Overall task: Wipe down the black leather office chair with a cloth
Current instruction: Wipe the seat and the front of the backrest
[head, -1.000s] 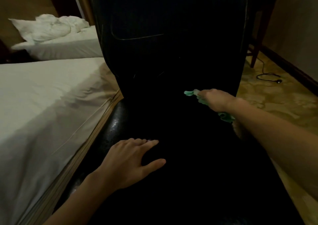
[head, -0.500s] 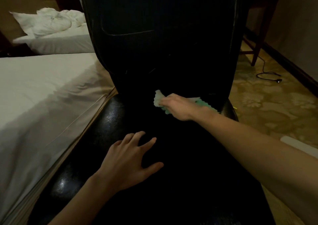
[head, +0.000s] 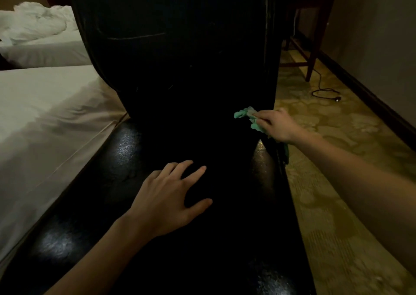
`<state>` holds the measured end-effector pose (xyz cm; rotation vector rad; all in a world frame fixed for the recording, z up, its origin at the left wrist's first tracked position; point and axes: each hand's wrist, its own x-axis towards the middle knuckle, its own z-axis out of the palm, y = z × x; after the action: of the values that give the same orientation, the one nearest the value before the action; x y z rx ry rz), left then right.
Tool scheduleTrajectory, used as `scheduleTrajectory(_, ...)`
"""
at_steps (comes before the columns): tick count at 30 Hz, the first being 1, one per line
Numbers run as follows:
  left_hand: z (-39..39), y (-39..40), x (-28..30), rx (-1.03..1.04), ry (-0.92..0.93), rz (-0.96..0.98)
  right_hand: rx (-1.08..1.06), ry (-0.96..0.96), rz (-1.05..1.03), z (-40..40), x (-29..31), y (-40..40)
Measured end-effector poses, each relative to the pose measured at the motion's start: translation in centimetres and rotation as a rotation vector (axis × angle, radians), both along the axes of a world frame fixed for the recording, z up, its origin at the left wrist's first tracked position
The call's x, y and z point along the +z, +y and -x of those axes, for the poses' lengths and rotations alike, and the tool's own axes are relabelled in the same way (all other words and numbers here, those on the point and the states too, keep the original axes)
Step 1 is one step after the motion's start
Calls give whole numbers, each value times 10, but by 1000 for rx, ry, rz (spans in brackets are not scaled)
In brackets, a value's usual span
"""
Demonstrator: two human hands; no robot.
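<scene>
Pressing a crumpled mint-green cloth (head: 246,116) against the lower right edge of the backrest of the black leather office chair (head: 186,53), right where backrest meets seat; right hand (head: 275,125) palm-down over the cloth, fingers curled around it and gripping it, with part of the cloth trailing down below the wrist at the seat's right edge. Resting flat on the middle of the glossy black seat, left hand (head: 167,196) spread wide, fingers apart, thumb out to the right, holding nothing. Filling the centre of the head view, the chair with its tall backrest upright and a faint stitched seam across the upper part. Lying just beside the chair on the left, a bed with a white sheet (head: 45,123), and farther back a rumpled white pillow (head: 33,24). Running along the right, patterned yellowish carpet (head: 337,182), with a black power cord (head: 326,92) and the dark wooden legs of a chair (head: 311,60) near the wall.
</scene>
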<state>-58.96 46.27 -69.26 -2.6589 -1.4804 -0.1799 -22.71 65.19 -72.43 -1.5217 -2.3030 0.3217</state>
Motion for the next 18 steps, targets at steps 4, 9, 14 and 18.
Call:
scheduleTrajectory(4, -6, -1, -3, -18, 7, 28, -16, 46, -74, 19, 2, -17)
scheduleTrajectory(9, -12, -4, -6, 13, 19, 14, 151, 54, -225, 52, 3, -93)
scheduleTrajectory(14, -9, -5, -13, 11, 4, 8, 223, 17, -219, 41, 7, -113)
scheduleTrajectory(18, -7, -9, -13, -1, 2, -8, -63, 54, -57, 5, -1, -57)
